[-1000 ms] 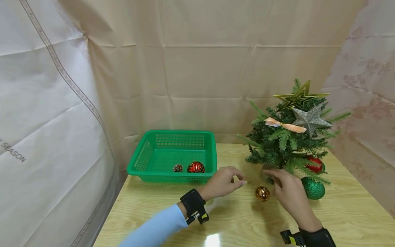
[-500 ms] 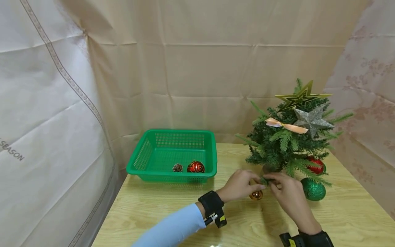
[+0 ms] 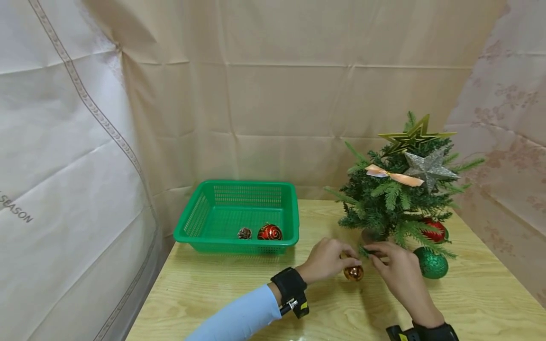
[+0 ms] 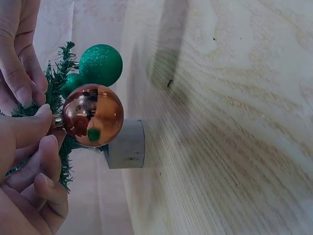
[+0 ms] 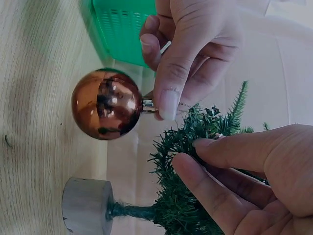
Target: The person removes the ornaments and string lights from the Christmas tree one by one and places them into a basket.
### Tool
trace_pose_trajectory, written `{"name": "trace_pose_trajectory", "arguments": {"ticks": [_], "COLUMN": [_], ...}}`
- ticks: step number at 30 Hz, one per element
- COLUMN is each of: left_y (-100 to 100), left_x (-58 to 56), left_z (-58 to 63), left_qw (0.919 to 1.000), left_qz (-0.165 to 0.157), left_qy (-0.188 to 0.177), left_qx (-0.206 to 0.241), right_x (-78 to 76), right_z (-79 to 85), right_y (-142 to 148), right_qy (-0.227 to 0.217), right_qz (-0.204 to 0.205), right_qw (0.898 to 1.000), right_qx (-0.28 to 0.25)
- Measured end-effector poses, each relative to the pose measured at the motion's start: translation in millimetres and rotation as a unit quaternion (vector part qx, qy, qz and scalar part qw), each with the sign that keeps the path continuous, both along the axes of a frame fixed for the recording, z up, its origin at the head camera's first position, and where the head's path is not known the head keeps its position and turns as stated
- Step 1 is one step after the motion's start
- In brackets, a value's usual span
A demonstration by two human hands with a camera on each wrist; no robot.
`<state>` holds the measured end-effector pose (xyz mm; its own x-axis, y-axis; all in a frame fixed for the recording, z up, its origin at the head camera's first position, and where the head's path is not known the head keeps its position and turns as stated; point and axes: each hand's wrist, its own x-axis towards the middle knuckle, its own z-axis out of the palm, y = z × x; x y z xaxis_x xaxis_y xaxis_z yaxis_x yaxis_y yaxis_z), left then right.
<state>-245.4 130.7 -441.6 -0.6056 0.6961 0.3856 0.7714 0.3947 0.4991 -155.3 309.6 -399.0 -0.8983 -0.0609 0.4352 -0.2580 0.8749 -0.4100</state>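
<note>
My left hand point(image 3: 326, 259) pinches the metal cap of a shiny copper-gold bauble point(image 4: 93, 115) between thumb and finger. The bauble hangs above the table, beside the lower branches of a small artificial Christmas tree point(image 3: 375, 199). A low green branch tip point(image 5: 181, 137) lies between the thumb and forefinger of my right hand point(image 3: 398, 270), close to the bauble's cap. Whether the bauble's loop is around the branch, I cannot tell. Above, the tree carries a gold star point(image 3: 415, 135), a silver glitter star point(image 3: 431, 166) and a peach bow point(image 3: 394, 175).
A green glitter bauble point(image 3: 432, 263) and a red bauble point(image 3: 434, 230) are at the tree's lower right. To the left stands a green basket point(image 3: 234, 247) with a pinecone point(image 3: 245, 233) and a patterned red bauble point(image 3: 269, 232). The tree has a round grey base point(image 5: 85, 205).
My left hand has moved right and taken hold of the copper-gold bauble, which has shifted a little left. My right hand has stayed at the low branch, moving only slightly.
</note>
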Motion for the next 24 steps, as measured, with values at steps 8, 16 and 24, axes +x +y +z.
{"name": "trace_pose_trajectory", "arguments": {"ticks": [8, 16, 24], "left_y": [-6.9, -10.6, -17.8], "left_x": [1.0, 1.4, 2.5], "left_z": [1.1, 0.0, 7.2], "left_qw": [0.9999, 0.9999, 0.9993], "left_qz": [-0.01, 0.009, 0.009], "left_qy": [0.005, 0.014, 0.026], "left_qx": [0.0, -0.006, 0.025], "right_x": [-2.3, -3.9, -4.4], "right_z": [-1.8, -3.0, -6.5], "right_y": [-0.1, -0.2, 0.3], "right_qy": [0.001, -0.008, -0.012], "right_qz": [-0.003, -0.005, -0.007], "right_qw": [1.0, 1.0, 1.0], "right_qx": [0.005, 0.003, 0.01]}}
